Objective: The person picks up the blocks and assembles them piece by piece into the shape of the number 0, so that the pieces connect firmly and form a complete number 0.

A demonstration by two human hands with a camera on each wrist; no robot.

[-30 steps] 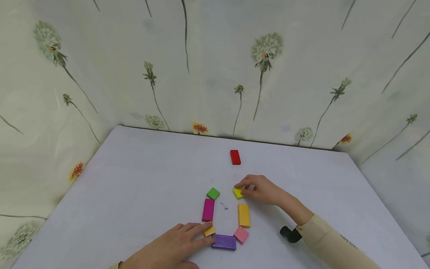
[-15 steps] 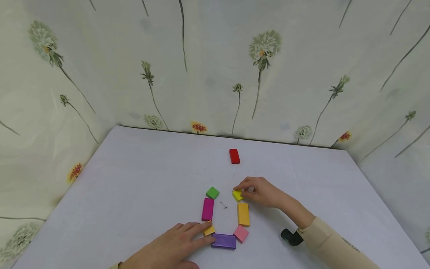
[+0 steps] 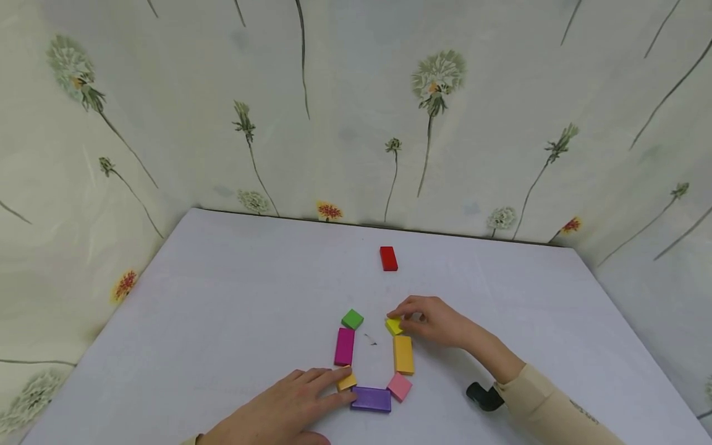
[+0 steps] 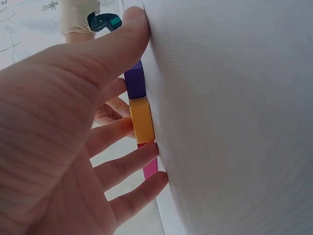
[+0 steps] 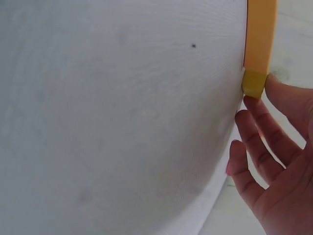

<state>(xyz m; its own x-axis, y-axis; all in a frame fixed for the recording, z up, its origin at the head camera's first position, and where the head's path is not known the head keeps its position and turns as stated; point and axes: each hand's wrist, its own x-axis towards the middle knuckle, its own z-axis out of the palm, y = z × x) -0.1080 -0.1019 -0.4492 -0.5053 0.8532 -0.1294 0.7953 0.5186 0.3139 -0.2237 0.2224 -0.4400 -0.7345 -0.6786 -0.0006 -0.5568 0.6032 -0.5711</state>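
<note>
My right hand [image 3: 439,321] pinches a small yellow block [image 3: 394,326] between thumb and forefinger, right at the far end of a long orange-yellow block [image 3: 403,355]. In the right wrist view the yellow block [image 5: 254,84] meets that long block's end. Fingers spread, my left hand [image 3: 289,398] rests on the table with fingertips on a small orange block [image 3: 347,382] and the left end of a purple block [image 3: 371,400]. A pink block [image 3: 400,387], a magenta block [image 3: 344,347] and a green block [image 3: 353,319] complete a U-shaped outline with these.
A red block [image 3: 389,258] lies farther back on the white table [image 3: 250,296]. Beside my right sleeve sits a black curved object [image 3: 483,396]. A curtain with dandelion print [image 3: 345,123] hangs behind and around the table.
My right hand has drawn the yellow block slightly toward me, closing its gap to the long orange-yellow block. The left hand stays in place.
</note>
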